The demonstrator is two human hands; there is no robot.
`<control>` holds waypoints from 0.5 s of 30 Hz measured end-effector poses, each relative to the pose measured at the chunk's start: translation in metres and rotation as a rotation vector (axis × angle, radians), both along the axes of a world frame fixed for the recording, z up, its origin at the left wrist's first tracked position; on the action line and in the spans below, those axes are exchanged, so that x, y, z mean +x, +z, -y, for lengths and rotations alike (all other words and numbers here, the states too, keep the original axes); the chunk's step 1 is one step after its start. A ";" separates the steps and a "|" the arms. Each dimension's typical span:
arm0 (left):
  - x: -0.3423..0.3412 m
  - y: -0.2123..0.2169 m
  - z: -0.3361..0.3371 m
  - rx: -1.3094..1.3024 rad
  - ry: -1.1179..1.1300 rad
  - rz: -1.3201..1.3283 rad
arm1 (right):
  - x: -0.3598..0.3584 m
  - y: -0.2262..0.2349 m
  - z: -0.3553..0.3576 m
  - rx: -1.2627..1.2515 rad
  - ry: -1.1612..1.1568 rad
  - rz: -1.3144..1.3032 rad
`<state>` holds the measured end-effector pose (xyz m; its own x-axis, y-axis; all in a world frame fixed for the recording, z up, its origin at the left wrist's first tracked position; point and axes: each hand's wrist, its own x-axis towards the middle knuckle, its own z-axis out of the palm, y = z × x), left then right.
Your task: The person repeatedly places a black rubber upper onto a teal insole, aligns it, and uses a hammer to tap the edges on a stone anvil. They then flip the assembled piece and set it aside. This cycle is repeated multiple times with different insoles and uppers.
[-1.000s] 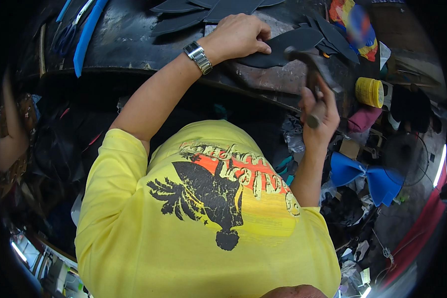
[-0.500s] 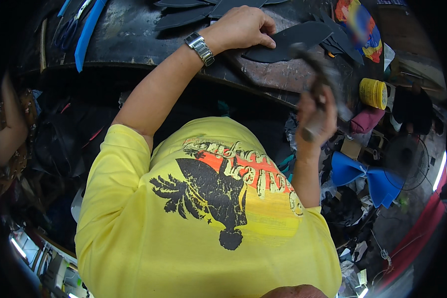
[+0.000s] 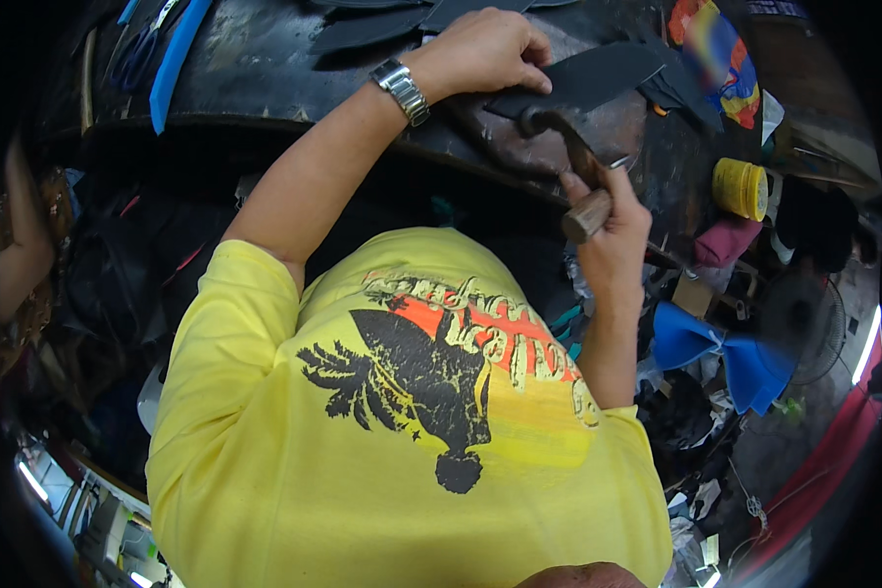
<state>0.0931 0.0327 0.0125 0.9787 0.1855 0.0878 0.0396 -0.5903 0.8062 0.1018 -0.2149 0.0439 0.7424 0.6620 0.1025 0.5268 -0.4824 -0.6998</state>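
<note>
A flat black piece shaped like a shoe sole (image 3: 590, 78) lies on the workbench. At its left end, my left hand (image 3: 490, 49) is closed with thumb and fingertips pinching its edge. My right hand (image 3: 619, 220) grips a hammer (image 3: 578, 152) by its wooden handle. The dark, rounded hammer head is at the near left edge of the black piece; whether it touches cannot be made out. More dark flat pieces (image 3: 691, 93) lie beyond the right end of the sole shape, and several others (image 3: 372, 31) fan out past my left wrist.
The dark workbench (image 3: 265, 69) has a worn edge nearest me. Scissors (image 3: 139, 54) and a blue strip (image 3: 178, 69) lie at left. A colourful bag (image 3: 720, 64) and a yellow tub (image 3: 740, 188) are at right. Below stands a fan (image 3: 813, 323) by blue sheeting (image 3: 696, 338).
The hammer has swung left and down, its head passing from above the black piece's right part to its near left edge. My left hand stays almost in place.
</note>
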 end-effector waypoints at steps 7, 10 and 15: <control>0.004 -0.006 -0.002 0.004 -0.011 0.011 | -0.011 -0.002 -0.014 -0.048 0.030 -0.047; 0.005 -0.005 -0.003 -0.007 -0.004 0.009 | -0.008 -0.006 -0.019 -0.091 0.043 -0.010; 0.004 -0.007 -0.002 0.010 -0.012 0.037 | -0.005 0.012 -0.014 -0.009 0.108 -0.033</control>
